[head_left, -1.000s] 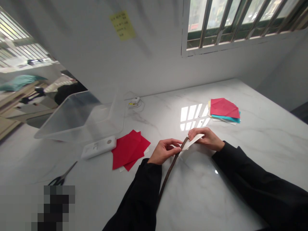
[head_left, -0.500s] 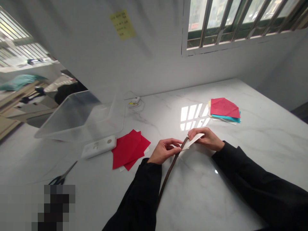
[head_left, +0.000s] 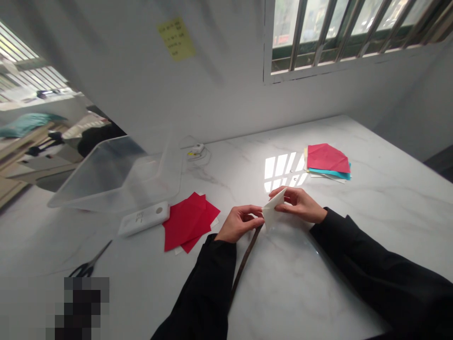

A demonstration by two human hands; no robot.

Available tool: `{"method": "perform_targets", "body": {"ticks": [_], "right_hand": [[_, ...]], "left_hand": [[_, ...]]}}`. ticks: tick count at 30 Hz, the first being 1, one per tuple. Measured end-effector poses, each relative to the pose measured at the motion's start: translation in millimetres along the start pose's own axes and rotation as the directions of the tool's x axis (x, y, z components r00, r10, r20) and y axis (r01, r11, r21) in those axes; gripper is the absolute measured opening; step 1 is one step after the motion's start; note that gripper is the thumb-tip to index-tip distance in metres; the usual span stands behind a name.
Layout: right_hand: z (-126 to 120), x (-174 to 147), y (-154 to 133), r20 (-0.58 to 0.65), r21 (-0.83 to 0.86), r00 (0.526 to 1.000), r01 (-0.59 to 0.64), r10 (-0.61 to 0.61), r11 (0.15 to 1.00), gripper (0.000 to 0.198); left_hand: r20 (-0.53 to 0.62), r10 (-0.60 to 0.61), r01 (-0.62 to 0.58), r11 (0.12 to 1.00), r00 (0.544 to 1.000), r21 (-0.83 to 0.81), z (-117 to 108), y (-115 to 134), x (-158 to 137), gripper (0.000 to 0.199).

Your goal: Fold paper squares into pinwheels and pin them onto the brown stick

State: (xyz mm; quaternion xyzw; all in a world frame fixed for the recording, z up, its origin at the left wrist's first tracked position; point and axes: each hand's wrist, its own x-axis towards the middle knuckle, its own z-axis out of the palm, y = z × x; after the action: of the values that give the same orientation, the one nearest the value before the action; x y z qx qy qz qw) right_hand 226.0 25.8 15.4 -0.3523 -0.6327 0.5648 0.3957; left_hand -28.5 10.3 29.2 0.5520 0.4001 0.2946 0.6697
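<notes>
Just right of the table's middle, a small folded piece of white paper (head_left: 272,215) is held up between my hands. My right hand (head_left: 299,204) grips its right side, thumb in front and fingers behind. At the left edge, the fingertips of my left hand (head_left: 242,222) are closed in a pinch on the paper. A thin brown strip (head_left: 246,257) runs from below the left fingertips down toward my left sleeve. Its upper end is hidden by the paper and fingers, so I cannot tell whether it is pinched too.
Red paper sheets (head_left: 187,222) lie left of my hands beside a white power bank (head_left: 143,219). Farther left are scissors (head_left: 92,262) and a clear plastic bin (head_left: 106,165). A coloured paper stack (head_left: 328,158) lies at back right. A small white device with cable (head_left: 197,148) sits by the wall.
My right hand has turned the white paper more upright, so its folded face shows. The paper now covers the brown strip's upper end. My left hand has hardly moved.
</notes>
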Motion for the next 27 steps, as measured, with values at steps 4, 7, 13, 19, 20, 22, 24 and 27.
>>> {"method": "perform_targets", "body": {"ticks": [4,7,13,19,20,22,24,27], "right_hand": [[2.4,-0.2,-2.5,0.014,0.072,0.999,-0.032,0.031,0.997,0.041],[3.6,0.3,-4.2,0.000,0.119,0.998,-0.057,0.058,0.991,0.041],[-1.6,3.8,1.4,-0.040,0.187,0.995,-0.085,0.094,0.979,0.046],[-19.1,10.2,14.4,-0.123,0.313,0.981,-0.103,0.148,0.944,0.057],[-21.9,11.2,15.8,-0.145,0.336,0.977,-0.098,0.155,0.937,0.059],[-26.3,13.2,17.5,-0.201,0.375,0.965,-0.081,0.166,0.923,0.062],[-29.2,15.3,17.9,-0.246,0.404,0.952,-0.073,0.185,0.912,0.063],[-32.0,19.7,19.9,-0.288,0.432,0.935,-0.068,0.208,0.899,0.071]], "left_hand": [[0.015,-0.008,0.009,1.000,1.000,-0.022,2.3,1.8,-0.8,0.043],[0.008,-0.011,0.011,1.000,1.000,-0.012,4.7,2.3,-0.7,0.042],[-0.021,-0.006,0.007,1.000,1.000,0.006,4.5,2.9,-0.5,0.052],[-0.014,-0.052,0.053,0.995,0.999,0.086,5.0,14.9,-6.0,0.064],[-0.006,-0.066,0.066,0.992,0.998,0.105,5.6,17.2,-7.4,0.064],[-0.004,-0.095,0.095,0.985,0.995,0.143,6.6,20.5,-10.2,0.060],[-0.020,-0.111,0.113,0.973,0.994,0.199,7.1,21.9,-11.9,0.051],[-0.064,-0.108,0.121,0.958,0.992,0.260,6.6,19.6,-10.5,0.045]]}}
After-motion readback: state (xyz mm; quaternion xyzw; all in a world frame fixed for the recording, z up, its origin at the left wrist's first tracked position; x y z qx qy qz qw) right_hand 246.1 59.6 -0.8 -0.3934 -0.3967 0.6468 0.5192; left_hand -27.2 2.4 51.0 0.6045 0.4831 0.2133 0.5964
